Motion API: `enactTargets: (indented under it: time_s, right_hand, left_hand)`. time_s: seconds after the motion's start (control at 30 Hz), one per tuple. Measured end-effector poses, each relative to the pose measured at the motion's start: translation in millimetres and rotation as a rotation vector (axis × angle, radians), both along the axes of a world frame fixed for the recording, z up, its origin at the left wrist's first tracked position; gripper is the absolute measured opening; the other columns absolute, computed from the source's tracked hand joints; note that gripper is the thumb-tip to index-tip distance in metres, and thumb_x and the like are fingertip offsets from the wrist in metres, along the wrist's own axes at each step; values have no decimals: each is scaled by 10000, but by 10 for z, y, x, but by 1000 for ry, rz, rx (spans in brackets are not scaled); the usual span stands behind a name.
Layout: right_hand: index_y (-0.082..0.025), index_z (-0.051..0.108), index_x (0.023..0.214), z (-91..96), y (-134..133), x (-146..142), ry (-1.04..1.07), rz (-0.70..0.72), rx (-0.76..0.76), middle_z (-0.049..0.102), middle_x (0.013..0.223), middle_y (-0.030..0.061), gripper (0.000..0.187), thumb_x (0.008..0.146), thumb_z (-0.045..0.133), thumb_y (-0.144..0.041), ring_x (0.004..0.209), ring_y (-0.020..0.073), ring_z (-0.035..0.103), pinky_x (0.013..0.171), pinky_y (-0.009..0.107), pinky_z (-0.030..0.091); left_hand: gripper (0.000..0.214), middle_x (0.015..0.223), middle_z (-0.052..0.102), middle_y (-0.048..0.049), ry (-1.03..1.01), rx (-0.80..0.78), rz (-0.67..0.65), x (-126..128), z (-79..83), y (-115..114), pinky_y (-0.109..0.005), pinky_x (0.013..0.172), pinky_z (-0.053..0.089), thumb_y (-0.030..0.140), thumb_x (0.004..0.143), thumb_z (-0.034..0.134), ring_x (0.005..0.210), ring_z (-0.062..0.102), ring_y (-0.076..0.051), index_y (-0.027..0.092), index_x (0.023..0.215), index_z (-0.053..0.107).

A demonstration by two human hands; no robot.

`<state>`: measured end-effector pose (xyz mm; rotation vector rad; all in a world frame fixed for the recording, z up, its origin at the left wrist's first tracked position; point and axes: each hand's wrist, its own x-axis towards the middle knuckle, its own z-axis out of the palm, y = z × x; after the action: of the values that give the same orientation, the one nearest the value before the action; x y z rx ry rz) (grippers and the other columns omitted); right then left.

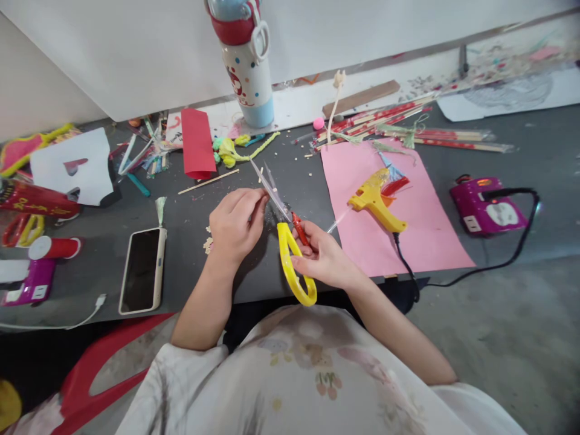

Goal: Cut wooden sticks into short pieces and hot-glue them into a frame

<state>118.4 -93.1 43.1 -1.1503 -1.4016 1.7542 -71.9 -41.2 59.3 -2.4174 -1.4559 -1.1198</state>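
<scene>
As the head view looks down over the dark worktop [553,145], take the pivot of the scissors [283,231] as the centre of the clock. They are held up before the wearer's body, blades toward eleven with the tips slightly apart, the yellow loop hanging toward five. The right hand [328,257], at four, has its fingers closed round the handles. The left hand [238,217], at nine, has its fingertips drawn together just beside the blades; whether they pinch something small I cannot tell.

I judge the scissors light and stiff, the handles smooth enough to be a little slippery, the blades rigid and likely sharp. The handles look the sound place to take hold, with the left fingertips clear of the edges.

Toward three, a yellow glue gun [376,202] lies on pink paper [435,241], with a purple power block [487,205] beyond. Near eleven lies a yellow and green fuzzy strand [233,151]; at ten, a folded red paper [198,142]; between eight and nine, a phone [142,272].
</scene>
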Motion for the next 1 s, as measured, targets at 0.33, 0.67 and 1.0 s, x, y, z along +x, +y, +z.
enactTargets:
  time_s: [0.33,0.67,1.0]
  right_hand:
    - [-201,443,938,-54,26,-7,38,15,-41,389,702,-52,366,761,627,-463,588,80,328,538,233,294]
    - [-185,453,842,-20,35,-85,49,-7,-72,428,704,-39,310,773,591,-454,617,90,377,563,241,319]
    - [-179,442,825,-33,47,-129,183,-40,-178,419,667,-58,274,759,559,-417,577,76,367,524,226,284]
  left_hand:
    - [161,869,706,-33,10,9,-17,-6,-47,41,-221,739,491,230,902,501,814,648,-122,203,953,651]
    - [213,865,713,-29,51,-64,44,-39,-30,100,-237,709,476,275,930,454,812,647,-135,207,949,655]
    - [263,912,706,-43,281,-110,94,-62,47,185,-328,769,466,327,943,423,868,634,-192,214,946,660]
